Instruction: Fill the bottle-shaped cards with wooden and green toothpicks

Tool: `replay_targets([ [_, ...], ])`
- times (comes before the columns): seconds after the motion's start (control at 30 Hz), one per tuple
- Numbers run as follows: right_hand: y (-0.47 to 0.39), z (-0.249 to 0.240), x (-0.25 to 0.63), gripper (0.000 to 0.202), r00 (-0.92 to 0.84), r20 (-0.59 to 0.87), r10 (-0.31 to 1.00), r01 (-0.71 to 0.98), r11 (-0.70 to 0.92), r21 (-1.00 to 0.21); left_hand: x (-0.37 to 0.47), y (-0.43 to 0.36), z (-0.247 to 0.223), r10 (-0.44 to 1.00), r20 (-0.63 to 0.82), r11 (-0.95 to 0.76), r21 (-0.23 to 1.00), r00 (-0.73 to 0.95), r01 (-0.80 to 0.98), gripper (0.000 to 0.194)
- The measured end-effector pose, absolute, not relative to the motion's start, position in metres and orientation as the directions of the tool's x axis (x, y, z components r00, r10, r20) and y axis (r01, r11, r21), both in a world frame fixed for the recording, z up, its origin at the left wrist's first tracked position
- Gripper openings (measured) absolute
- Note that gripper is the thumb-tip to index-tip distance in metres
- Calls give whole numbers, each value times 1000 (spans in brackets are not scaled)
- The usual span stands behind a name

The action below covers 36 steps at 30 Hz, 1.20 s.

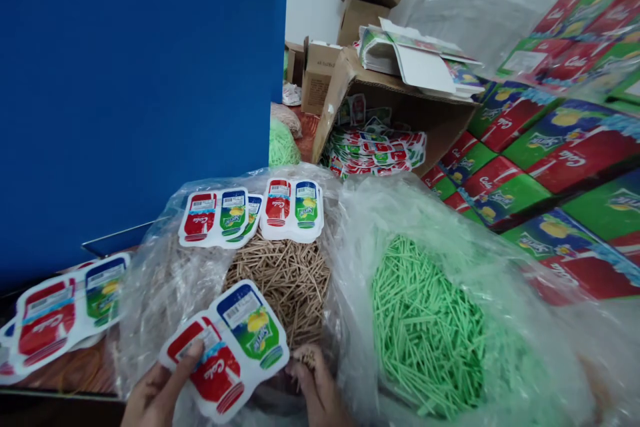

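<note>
My left hand (161, 388) is gripping a printed card (257, 332); my right hand (321, 390) is clutching brown sticks (306, 357). Many loose sticks (285, 280) and further cards (293, 208) are lying unhandled.

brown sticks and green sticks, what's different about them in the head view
The brown sticks are a dull tan, while the green sticks are a bright mint. Printed cards lie along the far edge of the brown sticks, but none lie by the green sticks. The right hand holds some brown sticks; neither hand touches the green sticks. Both lie loose in clear plastic bags.
</note>
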State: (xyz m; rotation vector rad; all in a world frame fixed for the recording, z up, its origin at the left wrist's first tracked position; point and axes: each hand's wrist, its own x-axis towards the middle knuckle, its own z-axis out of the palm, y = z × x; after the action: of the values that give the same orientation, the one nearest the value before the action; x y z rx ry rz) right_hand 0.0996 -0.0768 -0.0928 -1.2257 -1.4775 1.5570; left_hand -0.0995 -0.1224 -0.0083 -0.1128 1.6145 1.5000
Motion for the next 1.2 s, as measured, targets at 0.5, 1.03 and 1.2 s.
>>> replay_targets([
  [0.5, -85, -104, 103, 49, -356, -95, 930, 113, -58, -992, -103, -112, -13, 501, -609, 194, 771, -614, -606, 37],
  [1.03, -84, -97, 104, 57, -286, -172, 943, 139, -136, -981, -103, -110, -12, 488, -645, 312, 758, -588, -572, 39],
  [1.2, -84, -99, 104, 56, -275, -169, 947, 133, -136, -982, -100, -107, -6, 455, -689, 331, 719, -564, -611, 34],
])
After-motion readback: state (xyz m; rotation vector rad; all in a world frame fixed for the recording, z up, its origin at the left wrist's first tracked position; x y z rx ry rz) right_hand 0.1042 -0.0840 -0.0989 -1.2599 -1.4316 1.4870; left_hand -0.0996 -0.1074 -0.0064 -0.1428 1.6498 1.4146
